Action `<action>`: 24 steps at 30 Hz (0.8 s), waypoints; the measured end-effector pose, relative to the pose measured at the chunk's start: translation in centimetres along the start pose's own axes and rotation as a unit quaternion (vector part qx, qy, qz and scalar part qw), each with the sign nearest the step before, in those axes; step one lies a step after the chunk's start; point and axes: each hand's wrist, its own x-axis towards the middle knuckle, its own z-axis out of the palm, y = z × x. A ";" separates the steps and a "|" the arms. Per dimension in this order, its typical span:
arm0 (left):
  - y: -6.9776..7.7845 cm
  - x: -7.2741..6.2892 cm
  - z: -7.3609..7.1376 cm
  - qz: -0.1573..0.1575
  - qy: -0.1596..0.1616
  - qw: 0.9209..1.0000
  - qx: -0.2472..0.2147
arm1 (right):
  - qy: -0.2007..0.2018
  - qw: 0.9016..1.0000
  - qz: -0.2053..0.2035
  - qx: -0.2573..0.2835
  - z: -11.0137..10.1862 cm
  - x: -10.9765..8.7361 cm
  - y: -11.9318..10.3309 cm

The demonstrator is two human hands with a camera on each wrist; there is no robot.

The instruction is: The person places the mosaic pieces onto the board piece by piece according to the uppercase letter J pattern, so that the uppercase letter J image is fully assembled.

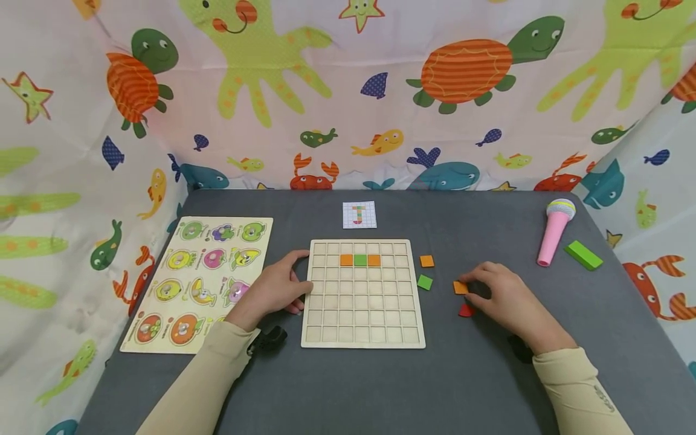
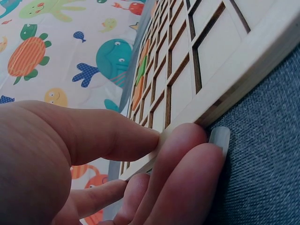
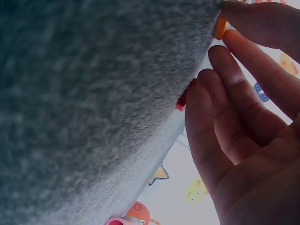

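Observation:
My left hand (image 1: 276, 285) holds the left rim of a wooden grid board (image 1: 362, 346), thumb at the rim and fingertips against the side, as the left wrist view shows. In one upper row of the board sit an orange tile (image 1: 346, 260), a green tile (image 1: 360, 260) and a second orange tile (image 1: 374, 260). To the right of the board, my right hand (image 1: 502, 297) pinches a square orange tile (image 1: 460, 287) between thumb and index finger, at the cloth. Close below it lies a red piece (image 1: 465, 310), partly hidden by the hand in the right wrist view.
Beside the board lie a loose orange tile (image 1: 426, 261) and a green tile (image 1: 425, 282). A card with a J pattern (image 1: 359, 215) is behind it. A fruit puzzle (image 1: 223, 226) lies left; a pink toy microphone (image 1: 553, 235) and green block (image 1: 583, 255) lie far right.

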 end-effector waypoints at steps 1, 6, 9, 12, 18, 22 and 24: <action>0.0 0.0 0.0 0.000 0.000 1.000 0.000 | 0.000 1.000 0.000 0.000 0.0 0.0 0.0; -0.1 0.0 0.1 0.002 -0.001 1.000 0.001 | -0.002 1.000 -0.003 -0.001 0.0 0.1 0.0; -0.1 0.0 0.1 -0.001 0.000 1.000 0.002 | -0.006 1.000 -0.005 -0.002 -0.1 0.2 -0.1; -0.1 0.1 0.1 -0.002 0.001 1.000 0.003 | -0.010 1.000 -0.003 -0.002 -0.2 0.4 -0.2; -0.1 0.1 0.1 -0.001 0.003 1.000 0.008 | -0.004 1.000 -0.007 -0.009 -0.1 1.4 -1.2; -0.1 0.0 0.0 -0.001 0.003 1.000 0.009 | -0.007 1.000 -0.011 -0.003 0.2 2.7 -2.6; -0.1 0.0 0.0 0.000 0.002 1.000 0.011 | -0.009 1.000 -0.011 0.001 0.5 3.4 -3.4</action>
